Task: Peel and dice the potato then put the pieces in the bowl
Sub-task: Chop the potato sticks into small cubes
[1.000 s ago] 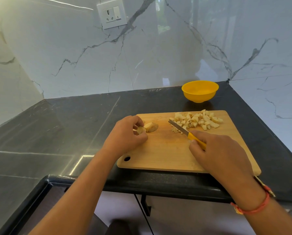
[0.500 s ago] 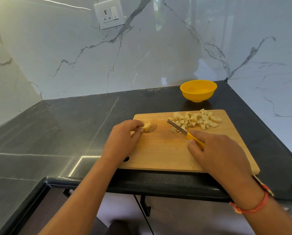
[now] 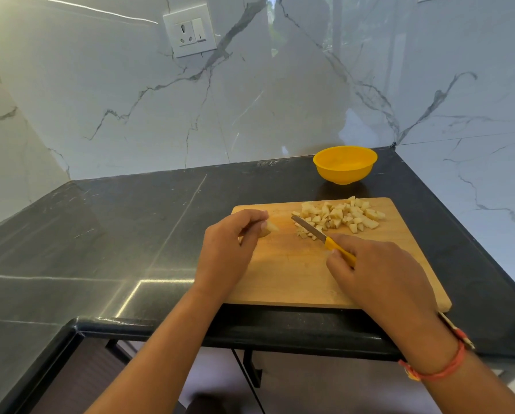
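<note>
Nearest the lens, on right wrist: orange thread band (image 3: 441, 370), clear of blade. Just beyond lip of desk (image 3: 131, 234), on wooden cutting board (image 3: 295, 279): right grip (image 3: 378, 273) curled round yellow handle of knife (image 3: 319, 234), blade pointing far-left, low over bare wood and touching near fringe of diced potato pile (image 3: 340, 216). At far-left part of board: left grip (image 3: 229, 252) narrow, pinching small undiced potato piece (image 3: 269, 228), fingertips closed tightly about it.

Judged hazards:
- Piece small and rounded, so apt to roll or shoot out under blade pressure.
- Fingertips of left grip covering most of piece, so scant margin between edge and skin on any further cut.
- Near cubes lying against blade, so liable to scatter onto desk with a careless sweep.
- Near edge of board close to lip of desk, so some chance of sliding under downward force.

Beyond board, well apart from both grips: yellow bowl (image 3: 344, 174), upright near far right corner of desk, no pieces visible inside. Pile between knife and bowl; nothing across transfer path save far rim of board and strip of bare desk, with spillage into that strip possible during scraping or carrying.

Farthest: white marble wall (image 3: 280, 100), with wall socket (image 3: 189, 34) high at left, well away from work.
</note>
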{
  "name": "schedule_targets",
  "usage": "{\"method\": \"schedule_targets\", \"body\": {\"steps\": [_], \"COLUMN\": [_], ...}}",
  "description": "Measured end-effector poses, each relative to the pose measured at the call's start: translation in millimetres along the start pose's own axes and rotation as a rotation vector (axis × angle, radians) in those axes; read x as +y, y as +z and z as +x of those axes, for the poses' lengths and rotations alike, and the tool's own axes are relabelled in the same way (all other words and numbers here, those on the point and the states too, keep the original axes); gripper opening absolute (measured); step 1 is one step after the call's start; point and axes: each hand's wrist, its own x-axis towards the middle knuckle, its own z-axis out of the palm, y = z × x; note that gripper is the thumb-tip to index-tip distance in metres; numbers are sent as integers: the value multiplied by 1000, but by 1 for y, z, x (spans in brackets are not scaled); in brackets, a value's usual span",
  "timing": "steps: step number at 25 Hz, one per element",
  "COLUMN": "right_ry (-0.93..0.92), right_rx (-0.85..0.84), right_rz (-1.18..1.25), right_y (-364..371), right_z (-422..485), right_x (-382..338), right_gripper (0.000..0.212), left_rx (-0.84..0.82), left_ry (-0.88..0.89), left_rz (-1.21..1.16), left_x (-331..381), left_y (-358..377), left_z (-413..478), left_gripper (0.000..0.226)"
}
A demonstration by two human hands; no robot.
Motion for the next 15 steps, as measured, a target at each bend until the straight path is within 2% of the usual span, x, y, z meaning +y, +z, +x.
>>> {"method": "schedule_targets", "body": {"steps": [3,6,15], "right_ry": [11,7,-14], "right_rx": [10,24,43], "right_rz": [7,-2,0], "right_y": [0,-1,1], "right_z": [0,-1,-2], "right_x": [0,0,0], "right_gripper": [44,43,41], "left_rx": [-153,-273,-281], "left_ry": [-4,-44,-158], "left_rz": [-45,34,40], "left_x": [17,22,28], "left_y": [18,27,35], "left_z": [0,2,12], "left_gripper": [19,20,20]}}
